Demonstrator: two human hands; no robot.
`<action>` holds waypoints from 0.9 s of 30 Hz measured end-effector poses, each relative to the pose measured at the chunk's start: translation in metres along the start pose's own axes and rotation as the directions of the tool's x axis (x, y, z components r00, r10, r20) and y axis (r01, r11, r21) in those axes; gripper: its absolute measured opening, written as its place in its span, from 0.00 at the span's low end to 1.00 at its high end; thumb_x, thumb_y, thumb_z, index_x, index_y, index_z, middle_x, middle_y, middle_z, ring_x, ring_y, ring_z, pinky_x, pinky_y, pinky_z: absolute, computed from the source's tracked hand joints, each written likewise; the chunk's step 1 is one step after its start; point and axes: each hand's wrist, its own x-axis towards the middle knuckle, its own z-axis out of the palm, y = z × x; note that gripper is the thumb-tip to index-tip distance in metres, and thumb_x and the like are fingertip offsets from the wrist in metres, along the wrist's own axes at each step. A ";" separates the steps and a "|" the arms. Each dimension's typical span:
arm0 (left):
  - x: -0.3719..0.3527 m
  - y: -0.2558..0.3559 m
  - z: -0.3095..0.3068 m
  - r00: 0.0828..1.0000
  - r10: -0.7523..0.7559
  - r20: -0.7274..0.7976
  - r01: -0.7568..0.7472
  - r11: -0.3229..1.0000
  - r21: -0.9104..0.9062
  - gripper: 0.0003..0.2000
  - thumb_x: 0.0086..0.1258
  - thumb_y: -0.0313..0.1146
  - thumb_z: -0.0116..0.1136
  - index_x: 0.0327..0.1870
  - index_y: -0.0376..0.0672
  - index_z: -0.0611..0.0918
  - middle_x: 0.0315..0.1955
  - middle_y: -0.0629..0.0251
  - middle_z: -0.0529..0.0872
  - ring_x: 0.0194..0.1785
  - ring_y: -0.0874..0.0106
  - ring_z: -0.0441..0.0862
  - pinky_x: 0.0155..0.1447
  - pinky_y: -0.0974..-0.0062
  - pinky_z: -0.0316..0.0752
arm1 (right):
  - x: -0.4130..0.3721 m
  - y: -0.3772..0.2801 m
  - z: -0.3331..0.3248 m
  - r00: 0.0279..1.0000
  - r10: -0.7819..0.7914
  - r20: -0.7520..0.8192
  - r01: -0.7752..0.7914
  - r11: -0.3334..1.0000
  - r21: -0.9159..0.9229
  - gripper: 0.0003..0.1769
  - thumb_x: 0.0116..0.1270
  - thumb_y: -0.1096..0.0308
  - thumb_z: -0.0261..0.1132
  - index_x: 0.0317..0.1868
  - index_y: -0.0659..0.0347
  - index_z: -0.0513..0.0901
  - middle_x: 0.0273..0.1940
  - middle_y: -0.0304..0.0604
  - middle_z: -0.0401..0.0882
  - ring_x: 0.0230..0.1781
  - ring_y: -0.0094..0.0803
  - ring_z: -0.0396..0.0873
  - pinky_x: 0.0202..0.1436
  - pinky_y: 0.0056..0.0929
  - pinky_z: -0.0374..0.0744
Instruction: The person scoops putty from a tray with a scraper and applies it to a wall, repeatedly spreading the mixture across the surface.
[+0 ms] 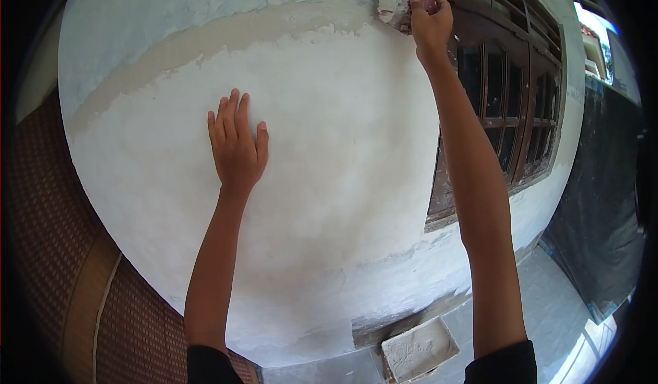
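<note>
My right hand [432, 22] is closed on a reddish putty scraper [395, 7] smeared with white filler. It holds the scraper against the upper wall, beside the top left corner of the window. My left hand [238, 141] rests on the wall [329, 144], fingers stretched out and holding nothing. Smooth whitish filler covers most of that wall. A damp-looking beige band [226, 38] curves across it above my left hand, with a bluish old surface higher up.
A brown wooden window [493, 86] with glass panes and bars is to the right. On the grey floor [541, 295] at the wall's foot stands a tray [419, 350] of pale filler. Woven brown panelling [51, 199] lines the left; a dark sheet [596, 192] hangs at far right.
</note>
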 end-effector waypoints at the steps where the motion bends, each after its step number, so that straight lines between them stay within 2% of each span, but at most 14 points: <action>1: 0.001 0.001 0.000 1.000 0.003 -0.001 -0.003 1.000 -0.007 0.26 0.75 0.33 0.51 0.73 0.39 0.67 0.73 0.57 0.67 0.77 0.57 0.60 0.80 0.49 0.49 | 0.000 0.000 0.002 0.998 0.024 0.058 -0.031 0.990 0.135 0.23 0.65 0.67 0.72 0.58 0.67 0.78 0.45 0.47 0.84 0.41 0.31 0.82 0.49 0.29 0.81; 2: 0.001 0.002 0.000 1.000 0.006 0.001 -0.006 1.000 -0.013 0.26 0.75 0.33 0.51 0.73 0.39 0.67 0.73 0.57 0.67 0.77 0.57 0.60 0.80 0.49 0.49 | -0.009 -0.006 0.008 0.984 -0.102 0.147 0.091 0.993 0.080 0.24 0.65 0.66 0.73 0.58 0.65 0.79 0.44 0.47 0.84 0.40 0.30 0.82 0.48 0.28 0.81; 3: 0.001 0.001 0.000 1.000 0.001 0.006 0.000 1.000 -0.011 0.26 0.74 0.33 0.52 0.73 0.39 0.67 0.73 0.57 0.67 0.77 0.57 0.60 0.80 0.49 0.49 | -0.019 -0.011 0.010 0.965 -0.139 0.220 0.167 0.980 -0.109 0.23 0.65 0.66 0.72 0.58 0.64 0.79 0.44 0.47 0.84 0.40 0.30 0.82 0.47 0.28 0.81; 5: 0.001 0.001 -0.001 1.000 -0.002 0.015 0.002 1.000 -0.011 0.26 0.74 0.33 0.52 0.73 0.39 0.67 0.73 0.57 0.67 0.77 0.57 0.60 0.80 0.49 0.50 | -0.022 -0.013 0.007 0.981 -0.065 0.183 0.113 0.959 -0.261 0.22 0.66 0.66 0.71 0.58 0.63 0.79 0.44 0.48 0.84 0.41 0.30 0.83 0.47 0.28 0.81; 7: 0.001 0.001 -0.001 1.000 -0.001 0.010 0.001 1.000 -0.012 0.26 0.74 0.33 0.52 0.72 0.39 0.68 0.73 0.57 0.67 0.77 0.57 0.60 0.80 0.49 0.50 | -0.013 -0.014 -0.003 1.000 0.027 -0.005 -0.027 0.973 -0.229 0.22 0.66 0.67 0.71 0.59 0.63 0.79 0.44 0.48 0.84 0.42 0.30 0.83 0.47 0.28 0.81; 8: 0.000 0.000 -0.002 1.000 -0.001 0.009 0.001 1.000 -0.013 0.26 0.74 0.33 0.52 0.72 0.39 0.68 0.73 0.57 0.67 0.77 0.57 0.60 0.80 0.49 0.50 | -0.009 -0.011 -0.005 0.998 0.030 -0.047 -0.035 0.995 -0.091 0.23 0.66 0.67 0.71 0.59 0.64 0.78 0.43 0.47 0.84 0.42 0.28 0.83 0.46 0.27 0.81; 9: 0.001 0.001 -0.001 1.000 -0.003 0.002 0.003 1.000 -0.013 0.26 0.74 0.33 0.52 0.72 0.40 0.68 0.73 0.57 0.67 0.77 0.57 0.60 0.80 0.50 0.50 | -0.008 -0.007 0.000 0.999 0.023 -0.044 -0.027 0.996 -0.090 0.23 0.66 0.67 0.71 0.59 0.64 0.78 0.43 0.47 0.84 0.42 0.28 0.83 0.46 0.27 0.81; 11: 0.001 0.002 0.000 1.000 0.002 -0.001 -0.002 1.000 -0.021 0.26 0.74 0.33 0.52 0.72 0.40 0.68 0.73 0.57 0.67 0.77 0.57 0.60 0.81 0.50 0.50 | -0.016 -0.011 0.008 0.992 0.019 0.124 -0.030 0.996 0.088 0.24 0.66 0.66 0.72 0.60 0.64 0.77 0.44 0.46 0.84 0.42 0.27 0.82 0.46 0.27 0.80; 13: 0.001 0.000 0.000 1.000 0.004 -0.001 -0.004 1.000 -0.026 0.26 0.74 0.33 0.52 0.72 0.40 0.68 0.73 0.58 0.67 0.77 0.57 0.60 0.81 0.49 0.50 | -0.035 -0.022 0.015 0.954 -0.175 0.243 0.212 0.968 -0.135 0.24 0.65 0.66 0.73 0.59 0.64 0.78 0.44 0.46 0.83 0.41 0.30 0.81 0.49 0.29 0.80; 15: 0.000 0.000 -0.001 1.000 0.006 -0.001 -0.006 1.000 -0.019 0.25 0.75 0.35 0.52 0.72 0.40 0.69 0.73 0.57 0.68 0.77 0.57 0.62 0.80 0.49 0.51 | -0.035 -0.021 0.012 0.993 -0.052 0.103 0.069 0.984 -0.166 0.23 0.64 0.69 0.70 0.57 0.67 0.76 0.42 0.54 0.85 0.42 0.41 0.85 0.53 0.34 0.81; 17: 0.001 -0.001 -0.002 1.000 -0.001 -0.008 0.001 1.000 -0.010 0.25 0.75 0.36 0.52 0.71 0.39 0.71 0.72 0.57 0.69 0.76 0.58 0.63 0.80 0.49 0.52 | -0.029 -0.020 -0.002 0.994 -0.035 -0.104 0.013 0.979 -0.204 0.23 0.64 0.70 0.70 0.57 0.67 0.76 0.41 0.52 0.84 0.42 0.40 0.85 0.52 0.33 0.81; 23: -0.004 0.005 -0.004 1.000 0.006 -0.017 -0.007 0.994 -0.110 0.23 0.73 0.33 0.54 0.68 0.40 0.72 0.71 0.57 0.70 0.75 0.58 0.65 0.80 0.49 0.52 | -0.049 -0.010 -0.069 0.977 0.212 0.011 -0.212 0.977 0.035 0.23 0.68 0.68 0.70 0.59 0.70 0.76 0.46 0.47 0.84 0.45 0.31 0.83 0.51 0.31 0.81; 25: -0.016 0.018 -0.001 1.000 0.009 -0.007 -0.011 0.955 -0.296 0.22 0.72 0.30 0.55 0.66 0.40 0.74 0.67 0.57 0.74 0.71 0.58 0.69 0.77 0.51 0.58 | -0.073 -0.015 -0.103 0.954 0.290 0.072 -0.295 0.952 0.086 0.22 0.70 0.67 0.70 0.59 0.71 0.77 0.47 0.46 0.84 0.46 0.29 0.83 0.51 0.30 0.81; 27: -0.036 0.042 0.000 0.999 0.039 0.036 -0.014 0.846 -0.534 0.22 0.69 0.27 0.57 0.65 0.39 0.75 0.62 0.57 0.78 0.66 0.58 0.74 0.72 0.54 0.64 | -0.098 -0.014 -0.138 0.874 0.450 0.183 -0.481 0.855 0.194 0.20 0.73 0.67 0.67 0.57 0.73 0.78 0.48 0.46 0.84 0.47 0.28 0.83 0.52 0.28 0.81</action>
